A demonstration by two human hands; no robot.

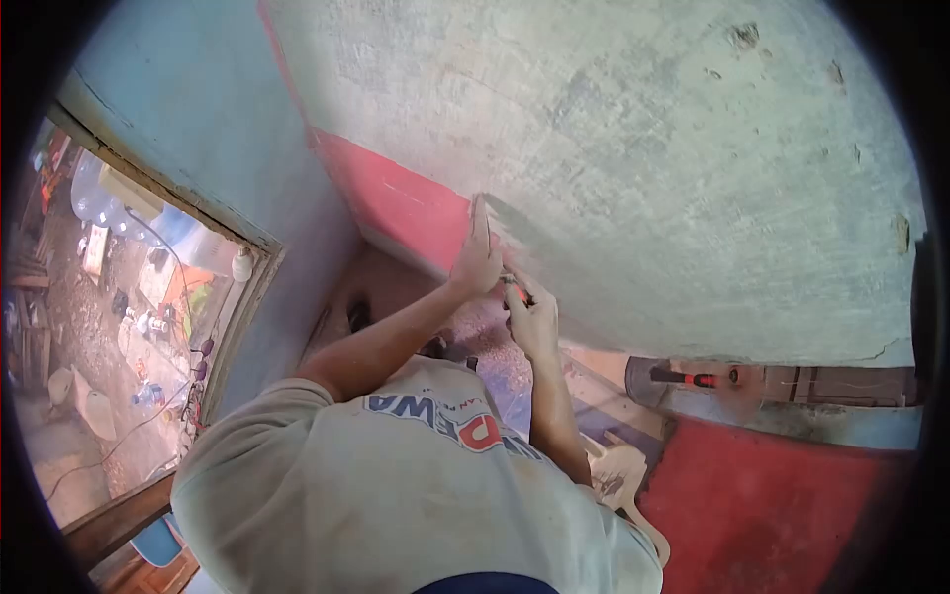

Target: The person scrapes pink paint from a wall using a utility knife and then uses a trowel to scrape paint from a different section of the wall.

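My left hand is raised to the wall, its fingers stretched out and close together along the edge between the remaining pink paint and the bare grey-white wall. Just below and to the right, my right hand is closed around a tool with a red and dark handle. Most of that tool is hidden by my fingers, and its working end cannot be made out. Both hands are close together at the lower part of the wall.
A light-coloured plastic chair stands by my right side. On a ledge to the right lies another red-and-black handled tool. A blue wall with a wooden-framed opening is at left, cluttered ground beyond. A red surface lies lower right.
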